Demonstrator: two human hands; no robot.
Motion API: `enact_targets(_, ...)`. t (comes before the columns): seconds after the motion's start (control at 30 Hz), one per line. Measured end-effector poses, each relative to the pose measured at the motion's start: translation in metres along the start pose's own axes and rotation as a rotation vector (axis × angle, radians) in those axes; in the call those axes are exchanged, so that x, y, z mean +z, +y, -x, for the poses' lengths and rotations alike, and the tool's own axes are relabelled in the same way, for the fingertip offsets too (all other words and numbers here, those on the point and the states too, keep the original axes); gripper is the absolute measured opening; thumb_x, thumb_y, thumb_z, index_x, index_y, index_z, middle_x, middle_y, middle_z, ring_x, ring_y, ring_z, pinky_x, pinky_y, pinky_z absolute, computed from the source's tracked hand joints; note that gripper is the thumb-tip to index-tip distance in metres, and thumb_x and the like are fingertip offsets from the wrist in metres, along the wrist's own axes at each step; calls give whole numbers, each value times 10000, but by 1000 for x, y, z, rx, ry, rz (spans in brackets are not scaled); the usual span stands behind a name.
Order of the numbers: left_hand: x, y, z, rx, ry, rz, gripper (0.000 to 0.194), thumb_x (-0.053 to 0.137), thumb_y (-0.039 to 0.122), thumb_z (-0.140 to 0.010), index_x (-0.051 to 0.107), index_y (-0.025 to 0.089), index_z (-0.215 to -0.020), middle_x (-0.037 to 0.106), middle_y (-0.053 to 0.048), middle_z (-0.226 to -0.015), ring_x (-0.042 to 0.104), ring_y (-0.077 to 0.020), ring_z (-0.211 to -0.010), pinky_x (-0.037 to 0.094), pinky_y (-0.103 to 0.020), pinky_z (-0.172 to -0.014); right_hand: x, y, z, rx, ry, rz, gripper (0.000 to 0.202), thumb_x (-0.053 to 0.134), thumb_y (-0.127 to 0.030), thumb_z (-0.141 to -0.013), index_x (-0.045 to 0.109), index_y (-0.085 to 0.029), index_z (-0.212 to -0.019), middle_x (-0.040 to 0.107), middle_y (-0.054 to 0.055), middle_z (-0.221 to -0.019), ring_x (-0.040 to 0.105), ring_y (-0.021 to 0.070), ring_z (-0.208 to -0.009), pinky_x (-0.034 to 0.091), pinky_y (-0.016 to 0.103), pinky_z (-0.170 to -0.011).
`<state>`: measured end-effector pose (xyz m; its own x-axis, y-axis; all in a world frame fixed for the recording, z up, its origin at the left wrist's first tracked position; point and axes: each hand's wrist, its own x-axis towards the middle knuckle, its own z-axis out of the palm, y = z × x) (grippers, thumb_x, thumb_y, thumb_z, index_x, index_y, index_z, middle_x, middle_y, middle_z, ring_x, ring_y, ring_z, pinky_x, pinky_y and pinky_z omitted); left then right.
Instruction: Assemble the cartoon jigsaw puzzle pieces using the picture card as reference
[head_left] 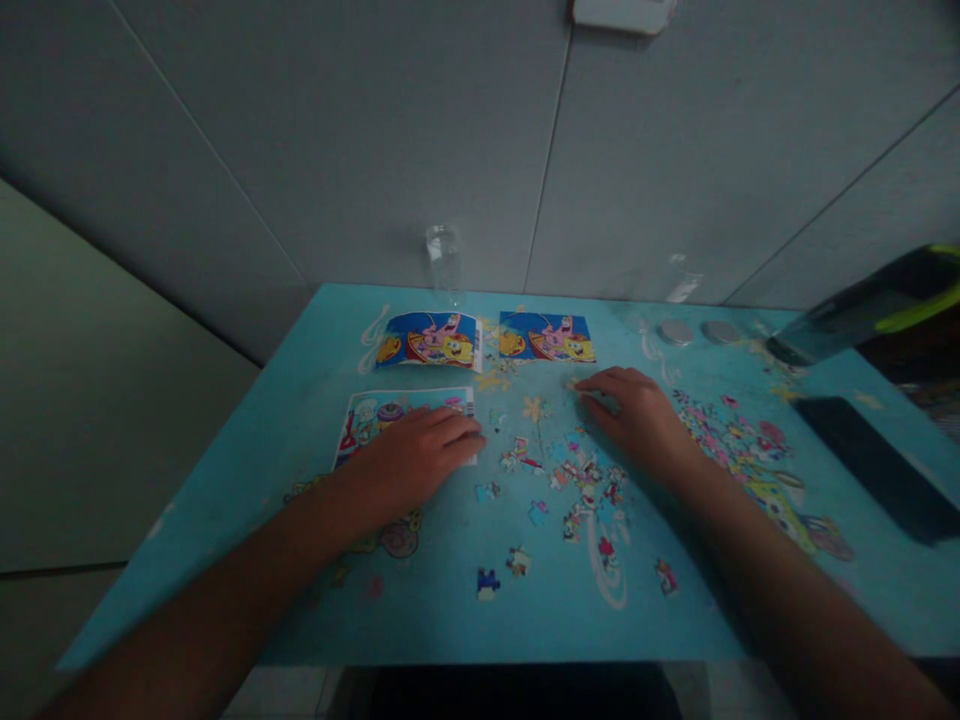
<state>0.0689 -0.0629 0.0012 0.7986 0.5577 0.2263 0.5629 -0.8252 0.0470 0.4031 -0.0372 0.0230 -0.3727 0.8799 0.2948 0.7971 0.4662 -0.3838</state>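
My left hand (427, 450) lies over the right part of a printed picture sheet (364, 415), its fingers bent and close together; whether anything is under the fingertips is hidden. My right hand (630, 410) rests on the table past the loose pieces, thumb and forefinger near each other around a small gap; a tiny pale piece seems to be at the fingertips, too small to make out. Between and below the hands lies a scattered pile of jigsaw pieces (589, 485). A few single pieces, such as a dark blue and white one (487, 583), lie nearer the front edge.
Two cartoon pictures (429, 340) (547, 337) lie at the back of the blue table (225, 520). A clear container (445, 262) stands by the wall. At the right are round lids (676, 332), more pieces (724, 430), a dark phone-like slab (877, 465) and a tilted bottle (862, 310).
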Motion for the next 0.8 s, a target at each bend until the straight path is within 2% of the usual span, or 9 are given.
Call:
enact_targets(0.17, -1, 1, 0, -2, -4, -4, 287, 493, 168, -1023, 616, 194, -1281, 641, -83, -1300, 570, -266, -1215, 510, -450, -984, -15, -30, 18, -36, -192, -177, 108, 630, -271, -963, 736, -250, -963, 735, 45, -957, 669, 208, -894, 531, 366, -839)
enact_targets(0.3, -1, 1, -1, 0, -15, -3, 281, 491, 176, -1027, 618, 190, -1277, 642, -80, -1299, 583, -257, -1190, 508, -447, -987, -15, -37, 24, -14, -301, -147, 62, 676, -289, -940, 734, -269, -946, 722, 31, -944, 657, 210, -895, 528, 376, -832)
enact_targets(0.4, -1, 0, 0, 7, -3, -19, 281, 488, 179, -1030, 619, 194, -1279, 638, -82, -1304, 578, -254, -1200, 502, -436, -996, -11, -35, 24, -21, -324, -125, 78, 702, -321, -926, 733, -270, -976, 716, 43, -962, 657, 230, -923, 533, 397, -849)
enact_targets(0.57, -4, 3, 0, 17, 23, -44, 266, 492, 192, -1032, 625, 214, -1262, 614, -78, -1337, 568, -256, -1222, 487, -442, -1002, -4, -37, 24, -27, -283, -127, 232, 710, -331, -924, 718, -252, -1143, 700, 83, -1067, 671, 252, -996, 546, 408, -896)
enact_targets(0.8, -6, 1, -3, 58, 78, -6, 254, 490, 162, -1028, 634, 195, -1235, 651, -84, -1273, 583, -262, -1179, 480, -463, -968, 5, -37, 26, -31, -289, -182, 78, 688, -256, -933, 714, -238, -1004, 691, 62, -1019, 652, 227, -957, 532, 394, -882)
